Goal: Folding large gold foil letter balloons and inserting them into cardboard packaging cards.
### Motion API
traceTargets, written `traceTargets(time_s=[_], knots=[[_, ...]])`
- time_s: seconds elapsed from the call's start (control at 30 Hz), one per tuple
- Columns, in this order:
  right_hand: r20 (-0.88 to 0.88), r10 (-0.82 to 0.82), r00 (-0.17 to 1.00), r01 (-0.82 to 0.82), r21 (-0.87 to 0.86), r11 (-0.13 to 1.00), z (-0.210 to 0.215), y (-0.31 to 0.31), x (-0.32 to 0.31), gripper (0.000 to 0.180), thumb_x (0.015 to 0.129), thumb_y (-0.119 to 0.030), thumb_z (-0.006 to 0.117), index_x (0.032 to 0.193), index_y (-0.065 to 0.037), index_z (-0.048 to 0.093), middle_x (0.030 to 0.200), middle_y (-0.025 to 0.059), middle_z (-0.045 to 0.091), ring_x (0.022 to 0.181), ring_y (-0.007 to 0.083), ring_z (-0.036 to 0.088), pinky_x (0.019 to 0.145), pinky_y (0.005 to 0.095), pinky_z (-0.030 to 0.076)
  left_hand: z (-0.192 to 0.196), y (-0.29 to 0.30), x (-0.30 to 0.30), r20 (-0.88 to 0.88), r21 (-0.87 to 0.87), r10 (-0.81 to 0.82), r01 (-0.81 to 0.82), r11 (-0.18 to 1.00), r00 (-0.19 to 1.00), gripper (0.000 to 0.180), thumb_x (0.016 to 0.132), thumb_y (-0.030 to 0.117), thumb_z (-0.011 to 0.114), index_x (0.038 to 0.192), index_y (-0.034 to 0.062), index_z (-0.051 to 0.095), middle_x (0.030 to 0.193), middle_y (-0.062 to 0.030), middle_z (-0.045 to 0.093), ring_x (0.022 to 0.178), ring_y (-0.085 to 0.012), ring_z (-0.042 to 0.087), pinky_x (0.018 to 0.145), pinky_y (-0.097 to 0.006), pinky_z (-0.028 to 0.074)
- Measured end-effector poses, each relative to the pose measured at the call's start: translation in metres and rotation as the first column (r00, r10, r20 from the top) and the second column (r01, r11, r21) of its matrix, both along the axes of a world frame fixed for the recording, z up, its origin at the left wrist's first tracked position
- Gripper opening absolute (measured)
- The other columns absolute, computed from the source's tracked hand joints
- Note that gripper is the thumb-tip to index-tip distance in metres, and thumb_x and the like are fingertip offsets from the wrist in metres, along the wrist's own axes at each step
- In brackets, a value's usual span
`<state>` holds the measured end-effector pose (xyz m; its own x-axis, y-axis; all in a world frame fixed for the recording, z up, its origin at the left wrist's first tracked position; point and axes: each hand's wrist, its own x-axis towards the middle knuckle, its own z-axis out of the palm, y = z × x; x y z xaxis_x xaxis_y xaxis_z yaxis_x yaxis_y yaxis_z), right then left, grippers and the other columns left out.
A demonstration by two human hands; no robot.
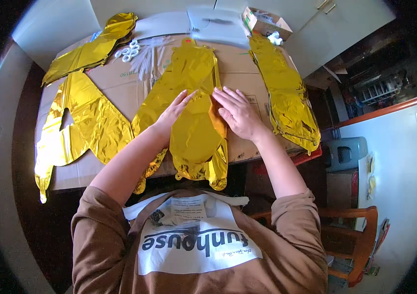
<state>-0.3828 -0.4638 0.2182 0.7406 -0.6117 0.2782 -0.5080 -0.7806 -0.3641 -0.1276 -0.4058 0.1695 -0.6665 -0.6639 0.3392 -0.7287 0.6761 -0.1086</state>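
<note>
The long, rounded gold foil sheet (196,130) is glossy and mostly smooth; the flat brown cardboard (115,88) under it is matt. The little white rings (126,58) seem plastic, finish unclear.

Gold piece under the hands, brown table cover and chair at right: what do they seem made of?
Gold piece: probably thin metallic film, shiny, with bright glints and crinkles.
Table cover: likely cardboard, matte, plain brown with printed marks.
Chair: perhaps varnished wood, judging by its smooth reddish-brown surface.
</note>
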Motion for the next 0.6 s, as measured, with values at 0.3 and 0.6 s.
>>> traceTargets(time_s=[0.3,0.6], knots=[[-0.130,-0.044,0.991,0.026,-0.140,0.990,0.002,-0.001,-0.006,0.043,0.102,-0.023,0.053,0.142,-0.007,0.054,0.153,0.0092,0.046,0.144,0.0303,0.039,0.121,0.0480,0.026,-0.006,-0.001,0.003,-0.151,0.011,-0.053,0.055,0.998,0.987,0.062,0.088,0.038,0.057,0.144,0.0134,0.050,0.154,-0.0118,0.043,0.148,-0.0382,0.026,0.123,-0.054,0.018],[-0.190,-0.048,0.981,0.011,-0.191,0.981,0.000,0.003,-0.007,0.050,0.103,-0.031,0.050,0.147,-0.008,0.047,0.157,0.0092,0.041,0.145,0.0307,0.036,0.121,0.0484,0.023,0.000,0.002,0.000,-0.299,0.066,-0.067,0.090,0.994,0.952,0.063,0.088,0.040,0.058,0.144,0.0135,0.050,0.154,-0.0126,0.042,0.147,-0.0376,0.029,0.122,-0.054,0.019]])
